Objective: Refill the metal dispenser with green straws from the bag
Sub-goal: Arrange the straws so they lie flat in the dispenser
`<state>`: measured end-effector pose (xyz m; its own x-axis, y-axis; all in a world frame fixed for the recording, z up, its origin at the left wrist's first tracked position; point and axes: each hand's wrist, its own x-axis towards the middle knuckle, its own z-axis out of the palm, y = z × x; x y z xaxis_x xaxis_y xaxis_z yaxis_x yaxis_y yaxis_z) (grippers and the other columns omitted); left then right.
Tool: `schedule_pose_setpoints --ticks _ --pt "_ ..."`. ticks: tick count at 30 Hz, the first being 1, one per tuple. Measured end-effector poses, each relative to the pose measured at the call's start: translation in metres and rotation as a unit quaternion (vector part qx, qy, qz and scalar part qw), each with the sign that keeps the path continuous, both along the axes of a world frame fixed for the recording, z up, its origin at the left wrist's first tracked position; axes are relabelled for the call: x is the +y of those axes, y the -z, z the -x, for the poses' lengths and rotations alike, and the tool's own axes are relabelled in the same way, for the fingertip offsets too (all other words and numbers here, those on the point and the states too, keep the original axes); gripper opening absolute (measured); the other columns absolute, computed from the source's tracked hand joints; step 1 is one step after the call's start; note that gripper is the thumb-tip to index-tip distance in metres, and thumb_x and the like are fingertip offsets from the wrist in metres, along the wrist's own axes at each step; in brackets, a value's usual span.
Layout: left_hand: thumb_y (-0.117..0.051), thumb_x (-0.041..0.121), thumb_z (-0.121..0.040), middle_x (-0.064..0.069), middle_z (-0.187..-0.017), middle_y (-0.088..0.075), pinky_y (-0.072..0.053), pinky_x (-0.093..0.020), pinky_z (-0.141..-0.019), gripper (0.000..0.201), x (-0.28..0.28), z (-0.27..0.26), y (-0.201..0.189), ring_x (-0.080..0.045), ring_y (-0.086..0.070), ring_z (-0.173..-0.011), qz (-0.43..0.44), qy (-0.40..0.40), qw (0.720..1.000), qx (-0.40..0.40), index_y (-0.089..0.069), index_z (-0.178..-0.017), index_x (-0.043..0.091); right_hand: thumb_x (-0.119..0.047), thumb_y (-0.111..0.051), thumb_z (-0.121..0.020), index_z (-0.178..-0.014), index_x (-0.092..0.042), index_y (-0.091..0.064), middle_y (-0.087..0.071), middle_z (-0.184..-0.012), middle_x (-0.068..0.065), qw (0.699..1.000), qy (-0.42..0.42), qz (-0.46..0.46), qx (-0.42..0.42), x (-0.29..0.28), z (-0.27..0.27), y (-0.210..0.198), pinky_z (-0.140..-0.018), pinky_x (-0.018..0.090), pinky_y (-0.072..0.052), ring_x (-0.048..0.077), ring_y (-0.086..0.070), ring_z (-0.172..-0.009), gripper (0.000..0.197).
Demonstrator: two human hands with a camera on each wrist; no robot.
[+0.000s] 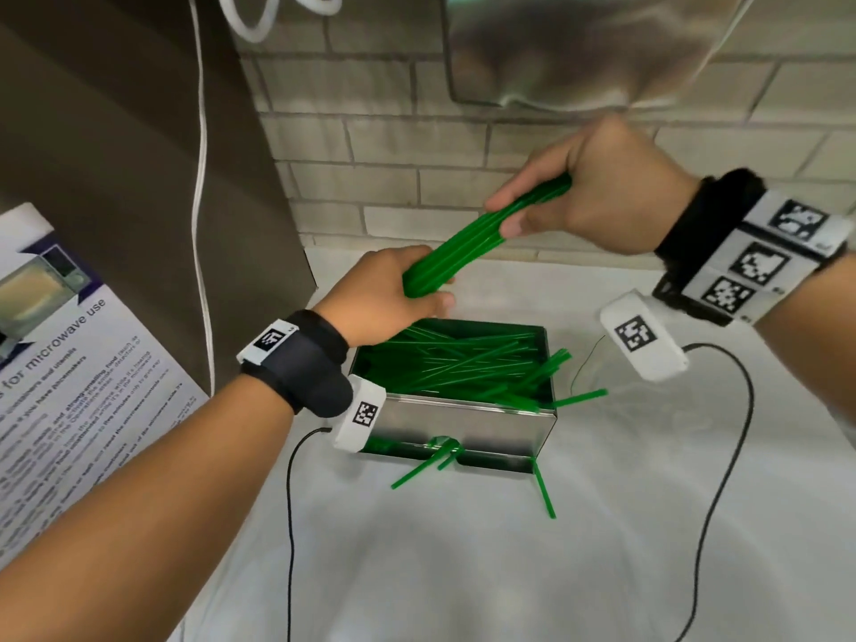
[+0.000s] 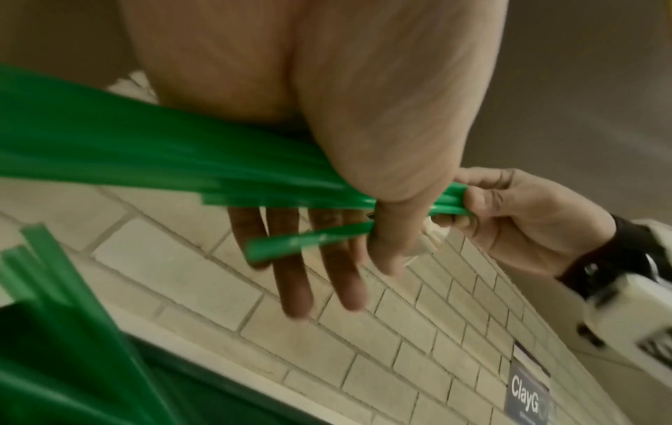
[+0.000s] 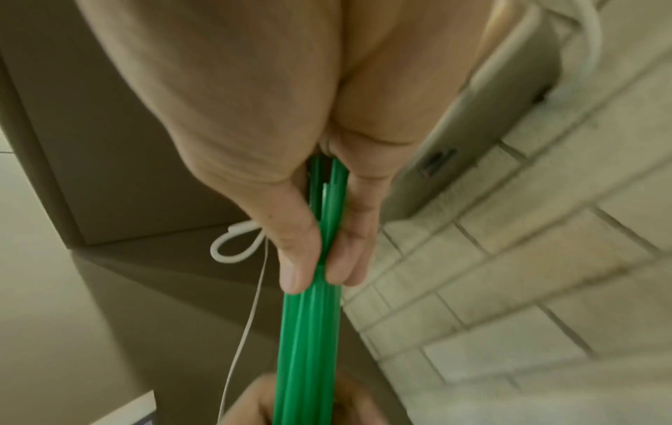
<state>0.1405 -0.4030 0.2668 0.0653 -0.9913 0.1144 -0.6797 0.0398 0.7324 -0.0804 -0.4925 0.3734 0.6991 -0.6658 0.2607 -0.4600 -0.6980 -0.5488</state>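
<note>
I hold a bundle of green straws (image 1: pixel 468 243) slanted in the air over the metal dispenser (image 1: pixel 458 421). My left hand (image 1: pixel 431 294) pinches its lower end between thumb and fingers. My right hand (image 1: pixel 505 220) pinches the upper end. The open-topped dispenser is filled with loose green straws (image 1: pixel 463 359) lying crosswise, some poking over its right rim. A few straws (image 1: pixel 543 491) lie on the table by its front slot. In the left wrist view my left hand (image 2: pixel 345 273) has fairly straight fingers under the bundle (image 2: pixel 145 149). In the right wrist view my right hand (image 3: pixel 316 273) pinches the straws (image 3: pixel 309 345).
The white table (image 1: pixel 463 572) carries black cables (image 1: pixel 289 502) on both sides of the dispenser. A printed microwave notice (image 1: pixel 69 363) lies at the left beside a brown panel (image 1: pixel 139 178) with a white cord (image 1: pixel 201 224). A tiled wall (image 1: pixel 393 145) and a metal fixture (image 1: pixel 579 48) stand behind.
</note>
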Motion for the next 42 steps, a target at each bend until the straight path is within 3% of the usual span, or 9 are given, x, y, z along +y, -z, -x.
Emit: schedule_pose_setpoints --ticks 2,6,11,14,18,22,30,38,42 --pt "-0.066 0.031 -0.094 0.001 -0.074 -0.072 -0.057 -0.031 -0.065 0.009 0.002 -0.003 0.0 -0.017 -0.068 -0.064 -0.032 0.019 0.999 -0.039 -0.067 -0.1 0.024 -0.024 -0.087 -0.073 -0.103 -0.027 -0.08 -0.078 -0.094 -0.008 0.999 -0.009 -0.049 -0.012 0.002 -0.001 0.02 -0.086 0.021 -0.055 0.009 -0.07 -0.083 0.031" --pt "-0.061 0.047 -0.095 0.001 -0.102 -0.072 -0.054 -0.036 -0.083 0.027 0.008 -0.034 -0.008 -0.024 -0.067 -0.094 -0.114 0.04 0.956 -0.268 -0.065 -0.112 0.027 -0.014 -0.084 -0.076 -0.121 -0.027 -0.068 -0.068 -0.116 0.003 0.978 -0.01 -0.208 -0.02 -0.01 0.019 0.054 -0.082 0.04 -0.061 0.021 -0.071 -0.08 0.049" --pt "-0.062 0.054 -0.09 0.007 -0.092 -0.067 -0.055 -0.038 -0.079 0.03 0.012 -0.052 -0.01 -0.018 -0.062 -0.084 -0.204 0.068 0.87 -0.444 -0.066 -0.111 0.033 -0.07 -0.069 -0.071 -0.113 -0.048 -0.061 -0.066 -0.107 -0.016 0.958 -0.014 -0.142 0.25 0.001 0.041 0.075 -0.086 0.033 -0.055 0.005 -0.067 -0.08 0.047" --pt "-0.065 0.057 -0.086 0.001 -0.112 -0.067 -0.055 -0.039 -0.083 0.052 -0.002 -0.032 0.003 -0.023 -0.064 -0.098 -0.22 0.096 0.839 -0.489 -0.059 -0.131 0.033 -0.074 -0.07 -0.066 -0.124 -0.046 -0.053 -0.062 -0.107 -0.008 0.923 -0.034 -0.197 0.329 0.024 0.039 0.088 -0.072 0.032 -0.062 0.008 -0.068 -0.069 0.066" --pt "-0.067 0.058 -0.085 -0.005 -0.131 -0.06 -0.048 -0.034 -0.082 0.072 -0.021 -0.001 0.018 -0.028 -0.061 -0.112 -0.219 0.122 0.846 -0.471 -0.045 -0.147 0.03 -0.083 -0.063 -0.061 -0.118 -0.037 -0.059 -0.068 -0.105 -0.005 0.933 -0.014 -0.221 0.282 0.035 0.034 0.1 -0.084 0.035 -0.058 0.008 -0.073 -0.063 0.074" --pt "-0.074 0.053 -0.081 -0.003 -0.116 -0.064 -0.046 -0.03 -0.073 0.06 -0.028 0.012 0.025 -0.021 -0.059 -0.093 -0.205 0.146 0.89 -0.381 -0.056 -0.134 0.028 -0.083 -0.068 -0.054 -0.12 -0.042 -0.059 -0.064 -0.115 -0.014 0.947 -0.02 -0.191 0.256 0.04 0.036 0.115 -0.092 0.03 -0.054 0.011 -0.068 -0.094 0.078" --pt "-0.078 0.045 -0.08 0.011 -0.119 -0.05 -0.047 -0.027 -0.09 0.054 -0.011 -0.009 0.017 -0.009 -0.055 -0.102 -0.101 0.133 0.959 -0.228 -0.055 -0.128 0.037 -0.053 -0.064 -0.087 -0.13 -0.053 -0.053 -0.061 -0.103 -0.009 0.968 -0.077 -0.024 0.236 0.039 0.034 0.142 -0.085 0.025 -0.046 0.01 -0.055 -0.092 0.044" --pt "-0.076 0.042 -0.083 0.014 -0.124 -0.047 -0.041 -0.013 -0.091 0.057 0.014 -0.018 0.022 -0.005 -0.049 -0.114 -0.123 0.166 0.961 -0.186 -0.05 -0.134 0.04 -0.033 -0.075 -0.086 -0.104 -0.032 -0.078 -0.07 -0.106 -0.01 0.976 -0.159 -0.004 0.152 0.029 0.015 0.136 -0.09 0.03 -0.051 0.008 -0.065 -0.095 0.019" --pt "-0.072 0.038 -0.088 0.016 -0.134 -0.04 -0.033 -0.033 -0.108 0.028 0.023 -0.017 0.036 -0.012 -0.037 -0.125 -0.1 0.22 0.945 -0.219 -0.062 -0.112 0.047 -0.03 -0.074 -0.087 -0.099 -0.029 -0.079 -0.073 -0.103 -0.013 0.977 -0.15 0.019 0.152 0.023 0.009 0.127 -0.088 0.029 -0.054 0.005 -0.067 -0.09 0.013"
